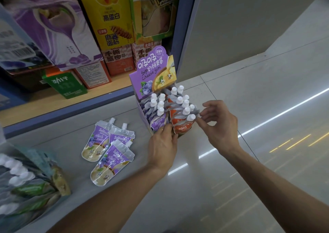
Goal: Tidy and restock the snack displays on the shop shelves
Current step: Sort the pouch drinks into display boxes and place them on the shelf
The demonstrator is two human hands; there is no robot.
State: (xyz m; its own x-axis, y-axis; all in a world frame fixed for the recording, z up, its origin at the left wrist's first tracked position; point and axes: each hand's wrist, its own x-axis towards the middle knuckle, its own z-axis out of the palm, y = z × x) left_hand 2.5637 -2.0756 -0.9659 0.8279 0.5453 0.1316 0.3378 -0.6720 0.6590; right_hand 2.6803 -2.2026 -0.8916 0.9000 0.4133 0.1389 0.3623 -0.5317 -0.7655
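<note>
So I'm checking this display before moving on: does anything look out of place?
Yes: three purple pouches lie loose on the floor left of the display box, and orange pouches share that purple blueberry box.

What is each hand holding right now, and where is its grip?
The left hand holds the front of the purple display box at its lower edge. The right hand pinches the top edge of the front orange pouch, beside its white cap.

Second pouch box [26, 184] at lower left blurred, cut by frame edge. Shelf boxes [53, 28] cut at top and left, print smeared. Display box [142, 108] front wall hidden behind left hand [162, 148]. Rear pouches [178, 106] overlap; count, flavours unclear. Right fingertips [202, 116] partly behind pouch edge.
</note>
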